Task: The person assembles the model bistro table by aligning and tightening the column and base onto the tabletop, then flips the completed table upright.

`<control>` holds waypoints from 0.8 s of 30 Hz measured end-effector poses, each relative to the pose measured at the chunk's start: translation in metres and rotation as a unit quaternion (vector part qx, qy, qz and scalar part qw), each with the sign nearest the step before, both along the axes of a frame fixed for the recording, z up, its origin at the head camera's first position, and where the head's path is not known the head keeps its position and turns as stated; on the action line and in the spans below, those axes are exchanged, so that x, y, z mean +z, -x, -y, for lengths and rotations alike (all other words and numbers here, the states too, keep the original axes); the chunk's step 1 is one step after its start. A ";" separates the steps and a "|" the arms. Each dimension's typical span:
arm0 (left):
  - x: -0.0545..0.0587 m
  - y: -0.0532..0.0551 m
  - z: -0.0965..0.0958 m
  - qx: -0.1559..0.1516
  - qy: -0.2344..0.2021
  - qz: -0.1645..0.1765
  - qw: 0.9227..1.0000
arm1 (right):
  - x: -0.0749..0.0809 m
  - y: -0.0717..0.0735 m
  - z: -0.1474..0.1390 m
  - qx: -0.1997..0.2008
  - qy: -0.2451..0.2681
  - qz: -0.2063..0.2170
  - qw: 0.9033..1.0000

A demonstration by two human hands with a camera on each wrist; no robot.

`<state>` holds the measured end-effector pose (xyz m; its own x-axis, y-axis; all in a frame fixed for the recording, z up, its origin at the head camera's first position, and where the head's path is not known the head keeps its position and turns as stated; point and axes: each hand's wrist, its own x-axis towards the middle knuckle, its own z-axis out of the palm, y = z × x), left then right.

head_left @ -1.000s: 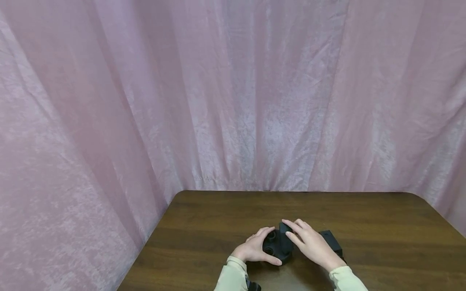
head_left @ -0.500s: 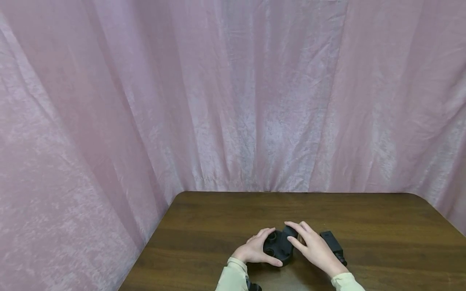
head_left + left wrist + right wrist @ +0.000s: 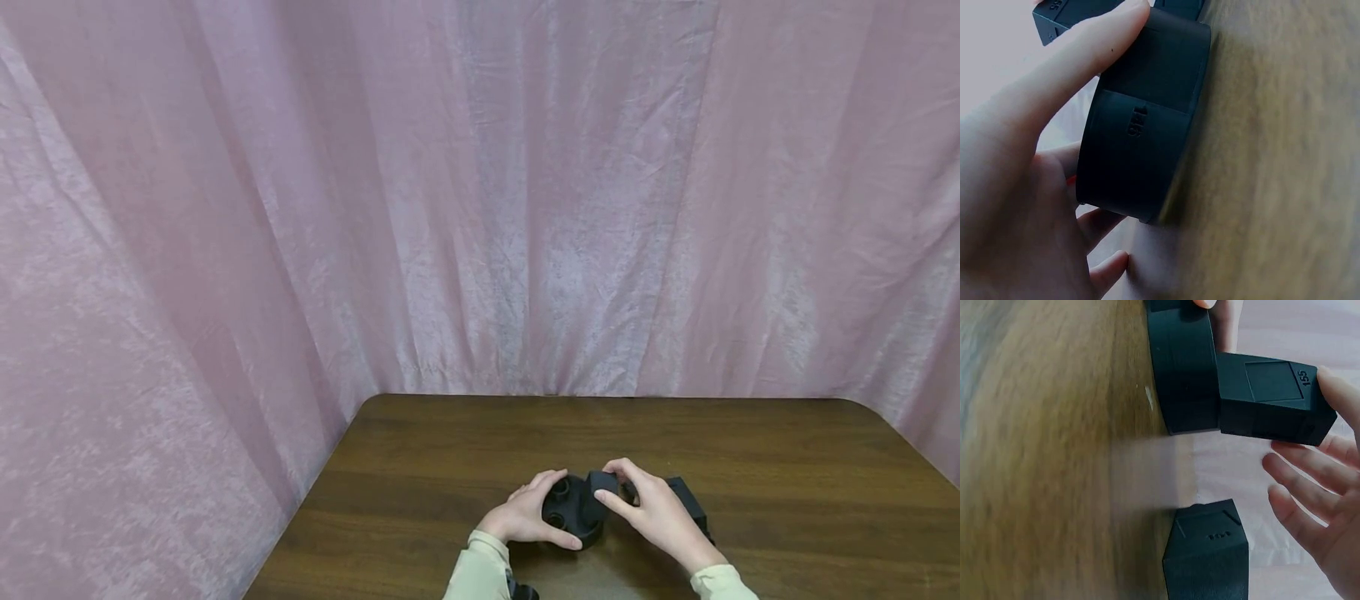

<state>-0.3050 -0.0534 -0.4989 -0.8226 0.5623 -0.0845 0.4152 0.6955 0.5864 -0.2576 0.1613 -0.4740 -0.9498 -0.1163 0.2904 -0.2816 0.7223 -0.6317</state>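
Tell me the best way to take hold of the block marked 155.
Probably pinch the upper end of the 155 block across its flat sides, coming from the person's right: its lower end meets the round base, whose left side the left hand holds.

Open room runs round the outside, while the middle is crowded.
A hand could pass along the far strip of the surface (image 3: pixel 810 467) before the pink curtain (image 3: pixel 480 208), left of the left grip (image 3: pixel 525 512), or right of the second black block (image 3: pixel 686 498). The left grip's thumb and fingers wall off the left side of the round black base (image 3: pixel 575 502); the upright black block (image 3: pixel 599 483) and the right grip (image 3: pixel 657 512) bar its right. A gap parts base from second block. Nearer the person, a lane opens between the sleeves (image 3: pixel 478 571).
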 end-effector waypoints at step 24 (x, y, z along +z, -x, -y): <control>0.002 -0.002 0.001 -0.011 0.001 0.000 1.000 | 0.001 -0.001 -0.005 0.026 -0.021 0.044 0.998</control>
